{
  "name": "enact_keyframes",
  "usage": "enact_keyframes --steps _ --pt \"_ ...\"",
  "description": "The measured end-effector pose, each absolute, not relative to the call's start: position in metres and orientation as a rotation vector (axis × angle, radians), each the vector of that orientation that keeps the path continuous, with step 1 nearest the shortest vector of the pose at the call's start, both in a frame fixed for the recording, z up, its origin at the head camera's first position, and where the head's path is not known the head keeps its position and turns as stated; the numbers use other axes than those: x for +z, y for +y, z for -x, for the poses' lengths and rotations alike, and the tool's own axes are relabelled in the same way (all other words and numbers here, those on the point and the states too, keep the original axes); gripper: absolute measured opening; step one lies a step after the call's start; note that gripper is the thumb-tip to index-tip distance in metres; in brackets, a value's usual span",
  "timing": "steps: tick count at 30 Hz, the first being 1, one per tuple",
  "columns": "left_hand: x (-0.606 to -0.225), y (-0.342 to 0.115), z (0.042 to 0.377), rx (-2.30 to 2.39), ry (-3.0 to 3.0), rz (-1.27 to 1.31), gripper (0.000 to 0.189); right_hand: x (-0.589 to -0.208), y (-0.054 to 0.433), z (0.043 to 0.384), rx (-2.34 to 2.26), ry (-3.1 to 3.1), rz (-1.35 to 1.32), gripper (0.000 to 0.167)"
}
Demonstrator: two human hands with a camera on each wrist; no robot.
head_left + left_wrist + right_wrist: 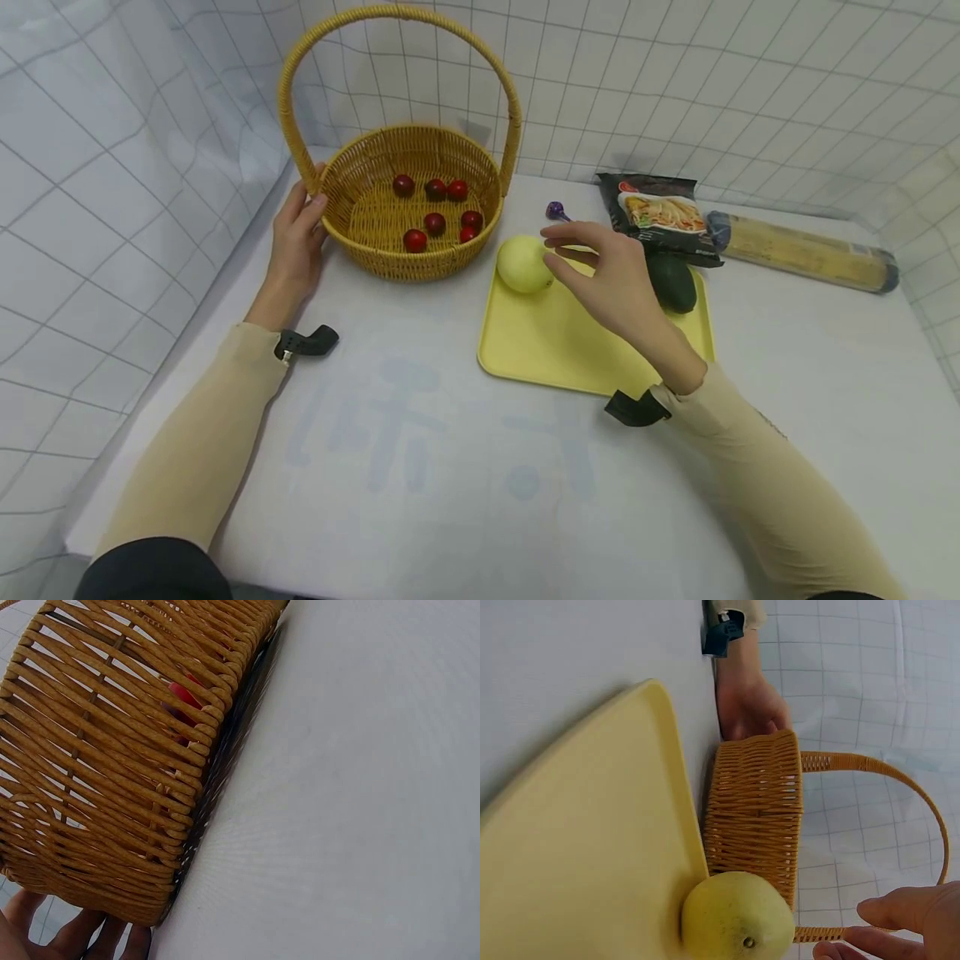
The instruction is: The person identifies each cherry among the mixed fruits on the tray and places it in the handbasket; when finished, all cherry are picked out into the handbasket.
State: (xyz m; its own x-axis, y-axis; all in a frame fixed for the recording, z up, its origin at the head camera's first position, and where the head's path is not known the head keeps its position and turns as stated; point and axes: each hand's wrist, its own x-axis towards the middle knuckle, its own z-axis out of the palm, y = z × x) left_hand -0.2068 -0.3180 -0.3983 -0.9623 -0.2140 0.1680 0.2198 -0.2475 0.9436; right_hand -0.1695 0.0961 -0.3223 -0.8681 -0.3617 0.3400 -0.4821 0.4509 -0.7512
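Observation:
A wicker basket (408,267) with a tall arched handle stands at the back left, several small dark red round fruits (434,223) inside. My left hand (294,246) grips the basket's left side, thumb at the rim; in the left wrist view its fingers are partly hidden by the wicker. A pale yellow, melon-like fruit (519,265) sits in the back left corner of a yellow tray (540,350). My right hand (618,283) hovers over the tray beside this fruit, fingers loosely bent and holding nothing. In the right wrist view, the fingers are apart from the fruit (735,915).
A dark green avocado-like fruit (675,287) lies on the tray's right side, partly behind my right hand. Behind the tray are a purple-wrapped lollipop (556,211) and a black food packet (660,212). A long cylindrical package (806,252) lies farther right. Gridded white curtains border the table.

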Motion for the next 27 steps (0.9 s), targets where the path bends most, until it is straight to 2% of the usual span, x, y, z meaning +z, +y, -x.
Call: enact_keyframes --steps 17,27 --pt "-0.398 -0.319 0.208 -2.250 -1.804 -0.013 0.057 -0.337 0.170 0.133 1.235 -2.631 -0.666 0.032" --pt "-0.398 -0.319 0.208 -2.256 -1.802 -0.010 0.055 -0.341 0.212 0.115 1.173 -2.706 -0.530 0.031"
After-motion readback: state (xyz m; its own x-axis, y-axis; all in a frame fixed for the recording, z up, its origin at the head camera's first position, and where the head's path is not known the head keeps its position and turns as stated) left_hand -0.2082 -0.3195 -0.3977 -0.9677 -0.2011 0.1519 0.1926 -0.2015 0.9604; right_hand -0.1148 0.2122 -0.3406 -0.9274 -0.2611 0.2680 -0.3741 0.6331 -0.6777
